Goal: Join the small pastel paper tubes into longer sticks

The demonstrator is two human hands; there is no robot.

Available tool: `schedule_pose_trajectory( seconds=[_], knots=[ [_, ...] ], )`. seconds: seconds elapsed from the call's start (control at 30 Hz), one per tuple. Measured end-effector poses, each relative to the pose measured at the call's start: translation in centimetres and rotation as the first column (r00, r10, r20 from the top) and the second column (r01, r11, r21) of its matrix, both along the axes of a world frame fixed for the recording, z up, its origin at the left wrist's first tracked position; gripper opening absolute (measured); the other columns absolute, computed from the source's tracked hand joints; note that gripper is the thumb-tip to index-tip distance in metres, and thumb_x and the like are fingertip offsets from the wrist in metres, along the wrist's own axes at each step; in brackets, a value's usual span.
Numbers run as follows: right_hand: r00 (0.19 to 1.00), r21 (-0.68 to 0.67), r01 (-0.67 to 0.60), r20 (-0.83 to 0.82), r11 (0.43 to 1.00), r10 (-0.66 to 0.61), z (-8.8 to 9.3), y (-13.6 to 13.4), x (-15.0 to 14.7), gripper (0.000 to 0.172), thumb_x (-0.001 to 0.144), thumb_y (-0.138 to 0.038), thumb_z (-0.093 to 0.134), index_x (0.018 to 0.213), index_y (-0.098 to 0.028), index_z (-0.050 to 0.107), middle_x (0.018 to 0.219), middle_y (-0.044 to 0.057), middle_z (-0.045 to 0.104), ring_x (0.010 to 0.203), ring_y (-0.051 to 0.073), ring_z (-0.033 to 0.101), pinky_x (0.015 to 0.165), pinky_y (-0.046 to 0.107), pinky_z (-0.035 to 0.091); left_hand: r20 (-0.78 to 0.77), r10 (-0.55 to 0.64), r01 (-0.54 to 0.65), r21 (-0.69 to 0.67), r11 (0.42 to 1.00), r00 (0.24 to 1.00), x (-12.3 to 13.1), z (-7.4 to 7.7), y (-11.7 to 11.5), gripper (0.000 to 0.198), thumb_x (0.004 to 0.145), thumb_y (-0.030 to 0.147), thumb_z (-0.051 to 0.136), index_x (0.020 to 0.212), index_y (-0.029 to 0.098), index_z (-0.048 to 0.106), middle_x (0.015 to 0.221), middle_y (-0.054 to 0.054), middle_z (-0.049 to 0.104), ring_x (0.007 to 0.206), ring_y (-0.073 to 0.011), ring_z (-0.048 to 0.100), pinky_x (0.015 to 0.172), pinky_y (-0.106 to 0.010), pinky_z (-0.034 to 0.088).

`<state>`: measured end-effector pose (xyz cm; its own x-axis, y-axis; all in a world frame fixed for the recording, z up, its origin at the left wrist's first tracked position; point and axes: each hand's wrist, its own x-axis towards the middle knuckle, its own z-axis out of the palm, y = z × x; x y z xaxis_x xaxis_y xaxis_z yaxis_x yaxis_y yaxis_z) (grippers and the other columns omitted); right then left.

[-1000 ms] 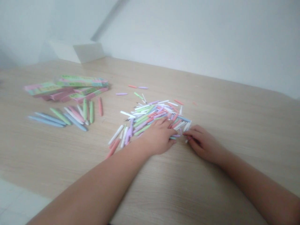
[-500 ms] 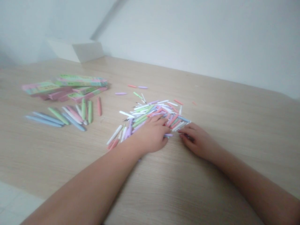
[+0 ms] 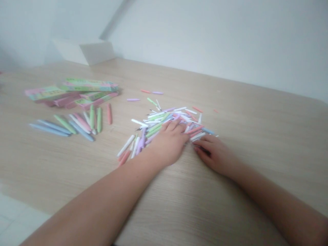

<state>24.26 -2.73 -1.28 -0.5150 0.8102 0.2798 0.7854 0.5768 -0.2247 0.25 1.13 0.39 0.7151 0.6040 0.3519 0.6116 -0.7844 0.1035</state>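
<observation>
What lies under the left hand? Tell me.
Pastel sticks show at the edges of the left hand; whatever lies directly beneath it is covered and cannot be seen.

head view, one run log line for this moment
left hand: on pen pile | right hand: at pile's right edge | boxes: heaped, left

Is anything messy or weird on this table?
Yes, it looks messy. A heap of slim pastel sticks, partly under the left hand, points every which way. Three stray sticks, two purple and one orange-red, lie apart beyond it. The long pink-and-green boxes are piled askew. Blur hides any small damage.
</observation>
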Motion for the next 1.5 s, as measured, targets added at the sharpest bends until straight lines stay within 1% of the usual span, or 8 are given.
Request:
schedule_pose_trajectory(
  seconds=[0.13,0.53,0.77,1.0,1.17,1.3,1.4,1.5],
  knots=[
    [1.0,-0.012,-0.002,0.014,1.0,0.002,0.1,-0.2,-0.1,0.019,0.097,-0.029,0.059,0.112,-0.023,0.069,0.107,0.011,0.068,0.103,0.029,0.061,0.091,0.048,0.051,0.005,-0.052,0.052,0.01,0.999,0.999,0.8,-0.3,-0.2,0.038,0.102,0.031,0.043,0.131,0.029,0.067,0.158,-0.006,0.046,0.151,-0.0312,0.031,0.124,-0.056,0.024],
    [0.991,0.042,-0.039,0.13,0.998,0.033,0.2,-0.3,0.0,0.02,0.096,-0.022,0.055,0.109,-0.024,0.07,0.102,0.009,0.07,0.098,0.029,0.062,0.085,0.047,0.048,-0.014,-0.013,0.014,0.068,0.998,1.0,1.7,-1.1,-0.1,0.034,0.102,0.03,0.045,0.122,0.026,0.073,0.151,-0.007,0.054,0.149,-0.0319,0.036,0.125,-0.055,0.025],
    [0.999,0.084,-0.008,0.032,0.996,0.005,0.0,-0.9,1.0,0.029,0.091,-0.02,0.059,0.119,-0.025,0.067,0.113,0.01,0.071,0.103,0.03,0.065,0.091,0.049,0.05,-0.036,-0.059,0.06,0.042,0.997,0.998,1.6,-0.6,-0.1,0.032,0.102,0.031,0.047,0.112,0.022,0.076,0.145,-0.007,0.059,0.147,-0.0314,0.04,0.123,-0.053,0.029],
    [1.0,0.092,-0.018,-0.002,0.996,0.018,-0.6,-0.5,2.4,0.039,0.092,-0.015,0.053,0.129,-0.025,0.064,0.119,0.012,0.071,0.107,0.031,0.066,0.092,0.051,0.053,-0.072,-0.121,0.122,0.009,0.993,0.99,1.3,-0.3,0.0,0.037,0.101,0.019,0.041,0.123,0.023,0.071,0.154,-0.004,0.051,0.153,-0.0249,0.031,0.124,-0.048,0.028],
    [0.997,0.113,0.077,-0.036,0.991,-0.073,-1.1,-0.6,2.2,0.048,0.098,-0.019,0.051,0.146,-0.025,0.052,0.123,0.011,0.073,0.105,0.028,0.071,0.09,0.046,0.057,-0.075,-0.093,0.096,0.026,0.995,0.993,1.6,-0.6,0.1,0.033,0.102,0.022,0.044,0.119,0.02,0.073,0.147,-0.005,0.058,0.15,-0.027,0.036,0.122,-0.047,0.033],
    [0.977,0.153,0.169,-0.156,0.974,-0.145,-0.8,-0.6,1.8,0.038,0.097,-0.029,0.061,0.134,-0.023,0.058,0.118,0.011,0.073,0.093,0.026,0.073,0.088,0.044,0.059,-0.041,-0.067,0.071,0.084,0.994,0.997,2.0,-1.3,0.2,0.032,0.103,0.024,0.045,0.117,0.018,0.073,0.145,-0.007,0.06,0.148,-0.029,0.038,0.122,-0.05,0.031],
    [0.99,0.234,0.07,-0.134,0.97,-0.039,-0.6,-0.5,1.8,0.017,0.096,-0.026,0.063,0.112,-0.024,0.067,0.121,0.01,0.071,0.107,0.027,0.07,0.097,0.045,0.056,0.009,-0.088,0.087,0.081,0.993,0.996,2.1,-1.4,0.2,0.032,0.103,0.024,0.044,0.12,0.019,0.071,0.15,-0.006,0.055,0.149,-0.0289,0.036,0.123,-0.051,0.03],
    [0.995,0.252,-0.006,-0.092,0.968,0.03,-0.4,-0.7,1.8,0.013,0.097,-0.023,0.062,0.109,-0.024,0.068,0.118,0.008,0.073,0.108,0.024,0.07,0.096,0.041,0.056,0.078,-0.116,0.112,0.048,0.993,0.99,2.0,-1.0,0.2,0.03,0.103,0.025,0.044,0.116,0.021,0.071,0.149,-0.003,0.056,0.148,-0.0288,0.037,0.122,-0.051,0.029]
  ],
)
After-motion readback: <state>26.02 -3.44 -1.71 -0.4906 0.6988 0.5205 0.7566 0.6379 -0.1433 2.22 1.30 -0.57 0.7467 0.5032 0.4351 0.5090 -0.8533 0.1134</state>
